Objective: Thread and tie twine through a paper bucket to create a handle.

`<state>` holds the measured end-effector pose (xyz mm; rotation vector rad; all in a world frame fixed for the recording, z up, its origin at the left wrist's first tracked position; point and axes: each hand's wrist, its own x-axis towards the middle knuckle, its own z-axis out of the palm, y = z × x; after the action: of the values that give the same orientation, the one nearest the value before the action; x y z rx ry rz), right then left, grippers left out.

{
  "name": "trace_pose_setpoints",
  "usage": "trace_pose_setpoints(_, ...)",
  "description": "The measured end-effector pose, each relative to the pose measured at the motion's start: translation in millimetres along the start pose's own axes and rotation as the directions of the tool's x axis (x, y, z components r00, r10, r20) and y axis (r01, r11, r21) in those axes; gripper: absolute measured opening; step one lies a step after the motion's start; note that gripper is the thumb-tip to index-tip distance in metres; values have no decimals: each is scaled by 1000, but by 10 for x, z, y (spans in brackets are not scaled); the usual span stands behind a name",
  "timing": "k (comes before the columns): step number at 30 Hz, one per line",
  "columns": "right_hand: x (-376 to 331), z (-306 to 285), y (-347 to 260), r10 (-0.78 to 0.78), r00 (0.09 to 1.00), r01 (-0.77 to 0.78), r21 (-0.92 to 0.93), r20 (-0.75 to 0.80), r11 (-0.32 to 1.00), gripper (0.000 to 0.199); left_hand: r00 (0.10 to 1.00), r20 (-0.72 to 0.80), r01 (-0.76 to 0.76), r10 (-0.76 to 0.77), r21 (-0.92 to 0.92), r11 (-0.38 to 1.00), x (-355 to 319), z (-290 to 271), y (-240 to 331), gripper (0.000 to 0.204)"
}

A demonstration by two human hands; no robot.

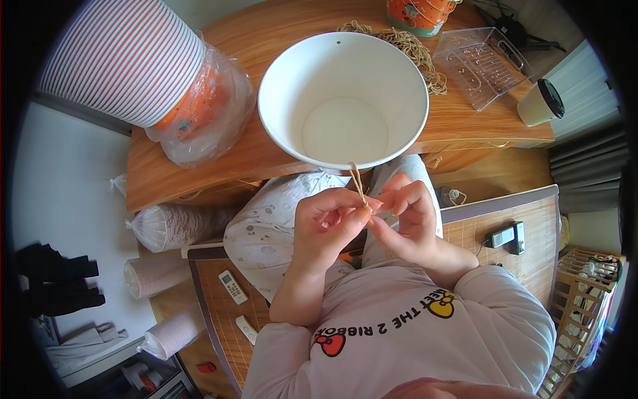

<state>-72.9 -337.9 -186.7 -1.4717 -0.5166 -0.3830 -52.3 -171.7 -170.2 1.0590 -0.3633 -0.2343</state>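
Twine (pixel 357 181) runs upright from white bowl (pixel 342 100) rim, pinched between left hand (pixel 330 226) and right hand (pixel 409 216)

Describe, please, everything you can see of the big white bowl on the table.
The white bowl is large, round and deep, smooth like plastic, and empty. It sits upright at the near edge of the wooden table. A small hole shows near its far rim. A tan string runs from its near rim down to the person's fingers.
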Motion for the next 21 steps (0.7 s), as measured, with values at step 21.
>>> trace_pose_setpoints(21, -16, -30, -17, -318, 917, 374, -241, 241, 896, 35, 987, -162, -19, 2, -100, 995, 187, 48, 63, 16)
